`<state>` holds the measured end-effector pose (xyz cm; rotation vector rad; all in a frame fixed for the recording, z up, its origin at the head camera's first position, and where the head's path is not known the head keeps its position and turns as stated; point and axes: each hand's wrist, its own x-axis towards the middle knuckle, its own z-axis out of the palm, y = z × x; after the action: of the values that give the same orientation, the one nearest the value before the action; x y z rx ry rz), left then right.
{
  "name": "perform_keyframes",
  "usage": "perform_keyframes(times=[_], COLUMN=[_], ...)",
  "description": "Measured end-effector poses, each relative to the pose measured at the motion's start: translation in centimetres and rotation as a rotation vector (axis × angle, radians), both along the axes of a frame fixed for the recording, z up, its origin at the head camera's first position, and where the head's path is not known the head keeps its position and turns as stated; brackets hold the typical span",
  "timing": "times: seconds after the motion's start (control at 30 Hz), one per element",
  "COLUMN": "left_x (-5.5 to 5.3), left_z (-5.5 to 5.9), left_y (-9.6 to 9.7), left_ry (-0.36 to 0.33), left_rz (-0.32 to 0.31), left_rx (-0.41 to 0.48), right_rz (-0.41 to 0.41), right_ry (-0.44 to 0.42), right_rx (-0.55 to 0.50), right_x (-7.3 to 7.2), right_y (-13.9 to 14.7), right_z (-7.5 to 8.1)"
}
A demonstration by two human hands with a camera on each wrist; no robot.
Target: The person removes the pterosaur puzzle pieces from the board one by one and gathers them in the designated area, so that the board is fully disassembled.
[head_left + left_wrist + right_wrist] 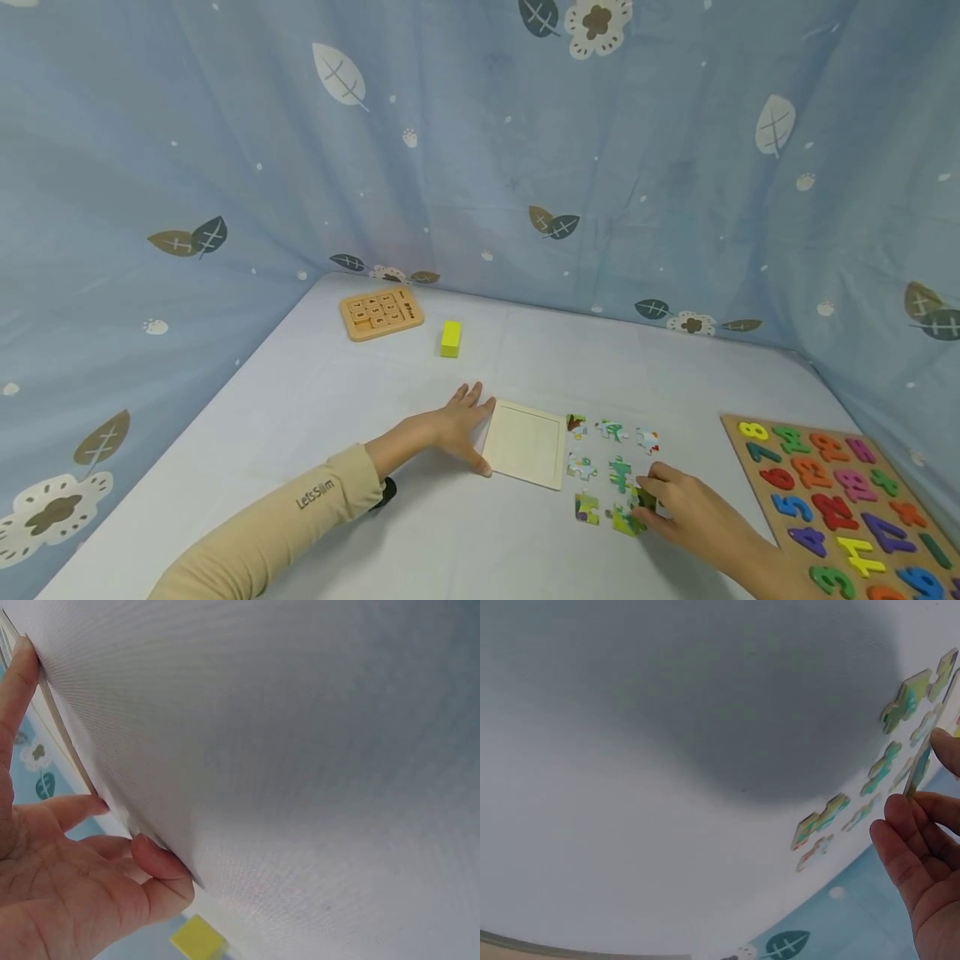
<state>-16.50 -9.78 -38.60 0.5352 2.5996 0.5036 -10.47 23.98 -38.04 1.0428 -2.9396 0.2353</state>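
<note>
My left hand [456, 423] lies on the table with its fingers spread, its thumb and a finger touching the left edge of a flat, pale wooden puzzle tray [527, 445]. In the left wrist view the fingertips rest along that edge. My right hand [686, 510] pinches a jigsaw piece [919, 771] between thumb and fingers, lifted off the cloth. Several loose jigsaw pieces [582, 466] with green and white print are spread to the right of the tray, left of my right hand. The fingers partly cover the held piece.
At the far right stands a wooden number board [780, 467] with colourful numerals. Toward the back left lie a wooden sliding number puzzle [381, 313] and a yellow block [451, 339]. A blue patterned curtain [480, 150] borders the white table.
</note>
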Motion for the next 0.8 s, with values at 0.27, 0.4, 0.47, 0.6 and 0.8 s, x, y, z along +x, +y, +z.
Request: perform_keyframes(times=[0.27, 0.4, 0.47, 0.6, 0.8], left_x=[0.0, 0.0, -0.1, -0.2, -0.1], left_z=[0.0, 0.0, 0.0, -0.1, -0.4], left_y=[0.0, 0.0, 0.0, 0.0, 0.1], left_ry=[-0.004, -0.006, -0.001, 0.006, -0.002], left_rz=[0.005, 0.008, 0.008, 0.004, 0.007], left_rx=[-0.002, 0.001, -0.002, -0.009, 0.001], right_rz=[-0.013, -0.049, -0.071, -0.106, -0.103], right_ry=[-0.014, -0.043, -0.054, -0.064, -0.085], right_rx=[0.007, 0.033, 0.048, 0.072, 0.071], right_x=[0.4, 0.4, 0.5, 0.7, 1.1], right_y=[1.0, 1.3, 1.4, 1.7, 2.4], right_z=[-0.3, -0.4, -0.5, -0.6, -1.2])
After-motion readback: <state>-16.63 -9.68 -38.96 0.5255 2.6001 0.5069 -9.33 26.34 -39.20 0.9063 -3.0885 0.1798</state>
